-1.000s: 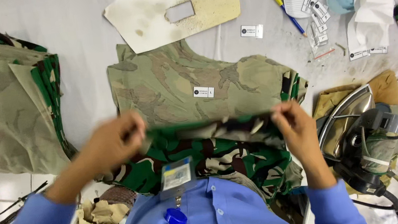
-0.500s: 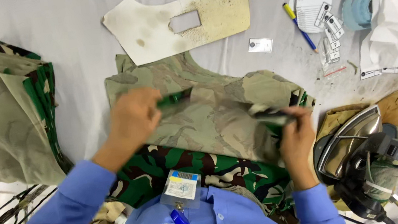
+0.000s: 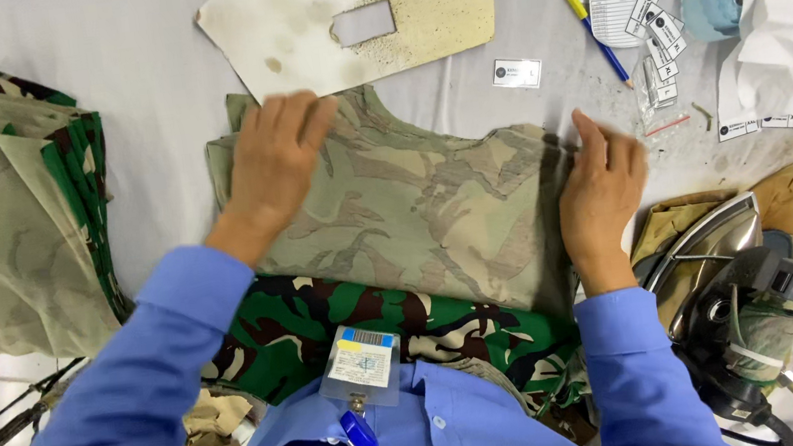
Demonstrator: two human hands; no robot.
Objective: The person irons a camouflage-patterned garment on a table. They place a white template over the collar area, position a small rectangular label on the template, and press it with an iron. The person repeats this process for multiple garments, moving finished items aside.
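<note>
Left hand [image 3: 274, 167] flat, fingers spread, pressing camo fabric piece [image 3: 416, 220] at its 10 o'clock corner; right hand [image 3: 602, 190] flat too, palm down on its 3 o'clock edge, gripping nothing. Fabric faded side up at table centre, over green camo cloth [image 3: 368, 322]; cardboard template [image 3: 361, 15] at 12, iron [image 3: 727, 283] at 4, folded stack [image 3: 2, 211] at 9.

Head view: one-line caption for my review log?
Both hands, left and right, press flat on a camouflage fabric piece beside an iron.
</note>
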